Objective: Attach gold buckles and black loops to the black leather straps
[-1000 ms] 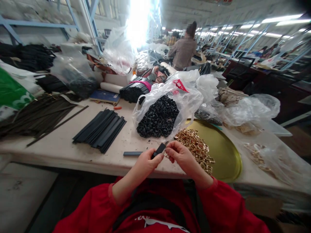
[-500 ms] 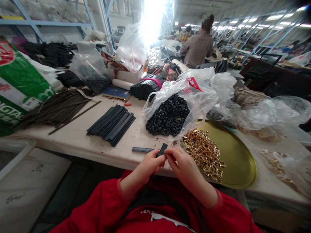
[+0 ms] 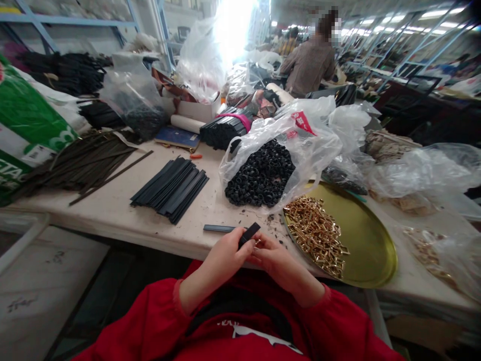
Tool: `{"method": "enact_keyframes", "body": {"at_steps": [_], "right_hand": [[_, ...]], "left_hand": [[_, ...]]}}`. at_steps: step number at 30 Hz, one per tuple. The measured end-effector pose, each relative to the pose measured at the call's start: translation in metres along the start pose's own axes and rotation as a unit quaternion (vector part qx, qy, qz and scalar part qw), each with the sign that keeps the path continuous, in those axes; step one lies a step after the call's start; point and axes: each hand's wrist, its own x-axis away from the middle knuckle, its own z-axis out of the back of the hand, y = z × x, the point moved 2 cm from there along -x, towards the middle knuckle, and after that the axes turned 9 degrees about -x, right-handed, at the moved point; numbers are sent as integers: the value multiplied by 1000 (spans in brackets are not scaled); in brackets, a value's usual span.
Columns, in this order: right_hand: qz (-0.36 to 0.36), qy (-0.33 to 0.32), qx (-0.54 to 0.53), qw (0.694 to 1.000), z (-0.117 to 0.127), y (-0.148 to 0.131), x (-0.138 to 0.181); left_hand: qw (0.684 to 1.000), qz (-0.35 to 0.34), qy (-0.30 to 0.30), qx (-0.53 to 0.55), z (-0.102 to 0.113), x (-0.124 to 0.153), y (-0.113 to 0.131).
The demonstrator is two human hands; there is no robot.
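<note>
In front of my body, my left hand (image 3: 227,251) pinches a short black strap (image 3: 249,235) between thumb and fingers, its free end pointing up and right. Fingertips of my right hand (image 3: 280,260) meet the left ones at the strap, closed around a small gold buckle (image 3: 258,241) that is mostly hidden. Just behind the left hand lies another dark strip (image 3: 218,228) on the table. Farther back, a plastic bag (image 3: 319,145) gapes around a heap of small black loops (image 3: 261,175). Gold buckles (image 3: 317,235) are piled on the left side of a gold-coloured round tray (image 3: 370,250).
A stack of black strips (image 3: 171,188) lies on the table (image 3: 108,210) to the left, with longer brown strips (image 3: 86,165) beyond. Behind are a blue notebook (image 3: 176,138) and a bundle of strips (image 3: 223,130) with a pink tie. A person (image 3: 310,65) faces away in the background.
My left thumb has slid up over the strap, and the strap has turned to lie flatter. My right fingers have tucked in lower beside it. The view has shifted slightly.
</note>
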Motion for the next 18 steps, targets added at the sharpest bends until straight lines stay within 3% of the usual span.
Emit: {"method": "enact_keyframes", "body": {"at_steps": [4,8,12,18], "right_hand": [[12,91,-138,986,12,3,-7],[86,153,-182,968,12,-2,-14],[116,140,-154,971,-4,7,-12],[160,142,-36,976,-5,26,-6]], "left_hand": [[1000,17,12,16,3,3,-6],[997,54,-43,22,-14,5,-16],[999,30,-30,15,-26,4,-14],[1000,-22,-4,-2,-18,5,-5]]}}
